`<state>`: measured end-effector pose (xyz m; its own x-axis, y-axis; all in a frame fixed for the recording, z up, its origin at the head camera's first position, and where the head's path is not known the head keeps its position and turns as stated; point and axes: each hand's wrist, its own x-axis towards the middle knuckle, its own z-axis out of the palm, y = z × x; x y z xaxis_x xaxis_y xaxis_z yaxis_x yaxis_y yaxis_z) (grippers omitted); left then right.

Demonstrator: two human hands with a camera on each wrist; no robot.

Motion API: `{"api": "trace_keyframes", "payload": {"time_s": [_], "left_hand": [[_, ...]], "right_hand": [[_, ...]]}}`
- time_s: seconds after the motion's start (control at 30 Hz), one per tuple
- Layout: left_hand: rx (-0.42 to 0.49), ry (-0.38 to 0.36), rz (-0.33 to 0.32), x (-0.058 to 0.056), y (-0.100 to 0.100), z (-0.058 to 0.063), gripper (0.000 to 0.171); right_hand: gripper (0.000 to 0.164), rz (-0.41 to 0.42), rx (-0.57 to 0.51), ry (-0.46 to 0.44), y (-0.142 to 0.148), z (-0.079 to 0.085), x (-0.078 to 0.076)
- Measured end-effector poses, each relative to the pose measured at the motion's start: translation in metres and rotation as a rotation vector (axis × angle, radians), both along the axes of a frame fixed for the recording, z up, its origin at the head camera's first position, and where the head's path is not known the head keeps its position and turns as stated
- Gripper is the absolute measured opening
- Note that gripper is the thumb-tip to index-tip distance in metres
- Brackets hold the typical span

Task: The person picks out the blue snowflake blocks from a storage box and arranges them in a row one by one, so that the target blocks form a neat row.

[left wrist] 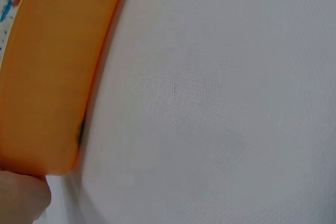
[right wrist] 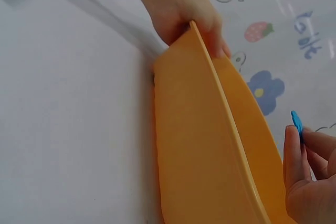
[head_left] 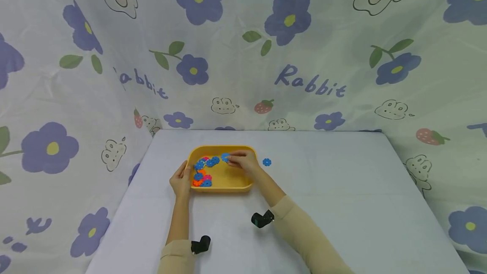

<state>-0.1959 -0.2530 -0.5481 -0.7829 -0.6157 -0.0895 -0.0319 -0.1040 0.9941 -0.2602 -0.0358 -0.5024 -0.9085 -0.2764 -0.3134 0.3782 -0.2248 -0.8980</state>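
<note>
A yellow tray (head_left: 228,190) stands on the white table with several small flower-shaped plastic discs in blue, orange and pink gathered at its left side. My left hand (head_left: 181,179) grips the tray's left wall, thumb at the rim; in the right wrist view that same left hand (right wrist: 191,14) wraps over the tray's end. Above the tray's right part, my right hand (head_left: 244,162) pinches a blue flower-shaped disc (head_left: 225,157) between thumb and fingers. The right wrist view shows this blue disc (right wrist: 296,121) edge-on at the fingertips.
One more blue flower-shaped disc (head_left: 267,162) lies on the table just right of the tray. A white cloth covers the table (head_left: 323,206). Behind and beside it hangs a curtain (head_left: 236,67) printed with flowers and rabbits.
</note>
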Motion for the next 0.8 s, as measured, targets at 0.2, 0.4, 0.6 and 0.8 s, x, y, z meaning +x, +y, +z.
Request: {"api": "trace_keyframes", "payload": {"time_s": [0.2,0.4,0.6,0.8], "left_hand": [[-0.001,-0.005,0.005,0.000,0.001,0.001,0.036],[0.007,-0.019,0.014,0.001,0.001,0.001,0.036],[0.000,-0.021,0.012,0.001,0.000,0.001,0.037],[-0.006,-0.030,0.002,0.001,0.001,0.003,0.037]], "right_hand": [[0.025,-0.058,-0.047,0.040,0.027,0.003,0.002],[0.026,-0.100,-0.030,0.094,0.061,0.000,0.003],[0.030,-0.158,0.027,0.082,0.100,-0.010,0.001],[0.034,-0.207,0.077,0.055,0.134,-0.019,-0.003]]}}
